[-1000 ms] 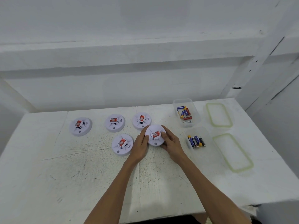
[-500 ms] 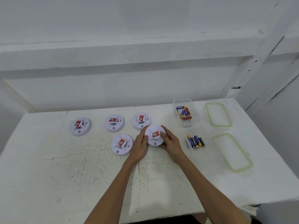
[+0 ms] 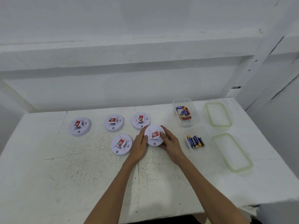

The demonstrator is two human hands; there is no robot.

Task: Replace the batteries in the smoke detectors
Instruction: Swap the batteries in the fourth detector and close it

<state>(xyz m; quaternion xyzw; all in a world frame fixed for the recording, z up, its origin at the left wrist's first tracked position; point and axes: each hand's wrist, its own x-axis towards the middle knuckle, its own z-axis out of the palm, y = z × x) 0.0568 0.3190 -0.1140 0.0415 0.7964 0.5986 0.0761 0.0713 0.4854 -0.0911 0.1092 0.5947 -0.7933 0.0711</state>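
Observation:
A round white smoke detector (image 3: pixel 154 135) with a red sticker sits at the table's middle, tilted slightly toward me. My left hand (image 3: pixel 140 144) grips its left rim with the thumb on top. My right hand (image 3: pixel 170 143) grips its right rim, thumb by the sticker. Several more detectors lie face up: one at the far left (image 3: pixel 79 126), one behind (image 3: pixel 113 123), one just behind the held one (image 3: pixel 140 120), and one beside my left hand (image 3: pixel 121 144).
A clear tub (image 3: pixel 195 117) at the back right holds blue and red batteries (image 3: pixel 183 112). A nearer clear tub (image 3: pixel 206 135) holds dark blue batteries (image 3: pixel 195 141). Two green-rimmed lids (image 3: pixel 218 114) (image 3: pixel 231 151) lie at the right. The white table (image 3: pixel 64 175) ends close to me.
Both hands keep hold of the same detector. It has tipped up a little and moved slightly away from me.

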